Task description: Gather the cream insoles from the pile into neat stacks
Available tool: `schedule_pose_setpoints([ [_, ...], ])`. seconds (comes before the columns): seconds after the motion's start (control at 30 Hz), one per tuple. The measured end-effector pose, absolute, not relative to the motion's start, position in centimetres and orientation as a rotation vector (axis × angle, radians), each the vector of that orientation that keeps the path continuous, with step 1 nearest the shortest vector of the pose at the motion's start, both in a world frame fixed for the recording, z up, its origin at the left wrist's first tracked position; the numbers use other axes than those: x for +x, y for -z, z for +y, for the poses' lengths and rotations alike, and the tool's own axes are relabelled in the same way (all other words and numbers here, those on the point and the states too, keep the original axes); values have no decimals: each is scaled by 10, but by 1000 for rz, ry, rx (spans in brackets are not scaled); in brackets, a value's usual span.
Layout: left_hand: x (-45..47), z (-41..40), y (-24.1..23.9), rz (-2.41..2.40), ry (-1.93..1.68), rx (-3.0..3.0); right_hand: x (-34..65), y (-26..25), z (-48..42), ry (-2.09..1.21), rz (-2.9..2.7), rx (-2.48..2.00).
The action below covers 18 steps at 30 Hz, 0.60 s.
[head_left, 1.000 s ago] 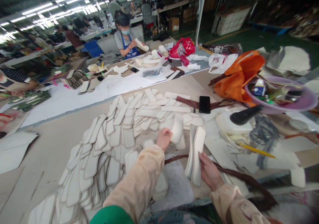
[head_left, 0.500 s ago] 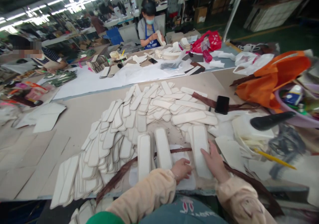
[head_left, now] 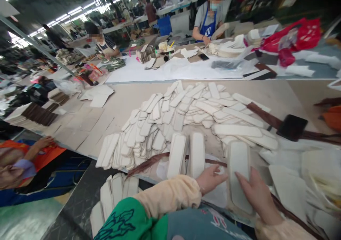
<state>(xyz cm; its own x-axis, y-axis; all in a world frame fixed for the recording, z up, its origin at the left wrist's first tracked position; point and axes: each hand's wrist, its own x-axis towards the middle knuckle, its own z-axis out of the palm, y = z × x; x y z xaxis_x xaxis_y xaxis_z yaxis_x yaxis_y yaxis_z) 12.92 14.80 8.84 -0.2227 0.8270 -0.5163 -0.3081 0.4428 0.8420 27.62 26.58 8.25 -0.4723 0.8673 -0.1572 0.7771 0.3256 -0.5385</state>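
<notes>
My right hand [head_left: 257,195] lies flat, fingers stretched, on a white padded insole piece [head_left: 238,172] that tops a small stack at the near table edge. My left hand [head_left: 211,179] rests beside it on the table with fingers partly curled, its fingertips touching the stack's left side and holding nothing. Just left of that hand stand two more small stacks of the same white pieces [head_left: 186,154]. Beyond them a wide overlapping spread of white insole pieces [head_left: 183,113] covers the table. A brown strap [head_left: 149,161] runs under the stacks.
A black phone [head_left: 292,127] lies at the right on the beige table [head_left: 112,108]. More white pieces [head_left: 112,197] sit below the table edge at lower left. A person in an orange top [head_left: 29,161] sits at left; other workers [head_left: 210,16] stand at far tables.
The view has swung left and closer. My right hand has stayed on the stack while my left hand has shifted right and opened toward it.
</notes>
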Motion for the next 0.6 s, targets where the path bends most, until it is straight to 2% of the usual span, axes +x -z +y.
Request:
schedule_pose_setpoints([
  [0.13, 98, 130, -110, 1403, -1454, 483, 214, -120, 227, -1406, -2081, -1287],
  [0.27, 59, 99, -105, 1682, -1596, 452, 148, -113, 186, -1653, -2081, -1150],
  [0.37, 31, 77, -88, 1978, -1455, 424, 116, -100, 170, -1676, -2272, -1052],
  [0.6, -10, 66, -58, 2345, -1203, 611, 85, -82, 162, -1425, -2661, -1025],
])
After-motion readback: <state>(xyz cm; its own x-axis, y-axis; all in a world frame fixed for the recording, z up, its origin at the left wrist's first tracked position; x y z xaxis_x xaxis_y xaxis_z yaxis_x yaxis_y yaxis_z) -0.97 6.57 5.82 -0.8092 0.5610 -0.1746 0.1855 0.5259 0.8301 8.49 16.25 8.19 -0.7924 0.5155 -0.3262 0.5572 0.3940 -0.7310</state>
